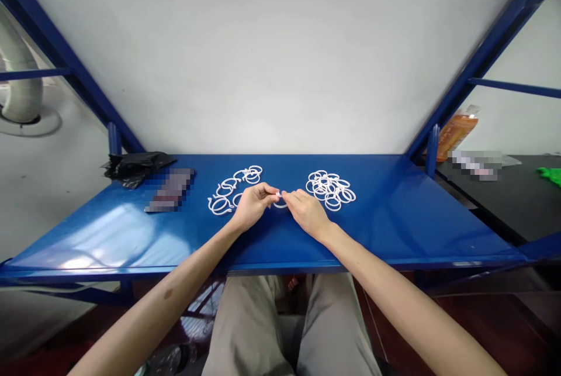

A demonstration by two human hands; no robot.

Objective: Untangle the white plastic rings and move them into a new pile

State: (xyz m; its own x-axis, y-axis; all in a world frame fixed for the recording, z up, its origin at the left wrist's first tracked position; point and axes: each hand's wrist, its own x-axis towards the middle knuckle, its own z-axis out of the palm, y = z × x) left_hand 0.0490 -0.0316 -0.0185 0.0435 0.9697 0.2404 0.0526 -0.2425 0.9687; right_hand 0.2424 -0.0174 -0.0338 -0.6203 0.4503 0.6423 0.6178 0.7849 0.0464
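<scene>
Between my two hands, just above the blue table, is a white plastic ring (280, 206), mostly hidden by my fingers. My left hand (253, 205) pinches one side of it at its small clasp. From the other side my right hand (305, 210) grips it with closed fingers, fingertips almost meeting those of the left. To the left lie several loose white rings (225, 189), some showing open ends. On the right is a heaped pile of white rings (328, 187), overlapping each other. Whether the held ring's clasp is fastened is too small to tell.
The blue table (377, 218) runs up to a white wall, with blue frame posts at both sides. A crumpled black plastic bag (135, 166) and a blurred-out flat item (170, 190) lie at the left. An orange pouch (458, 133) stands on a dark surface at the right.
</scene>
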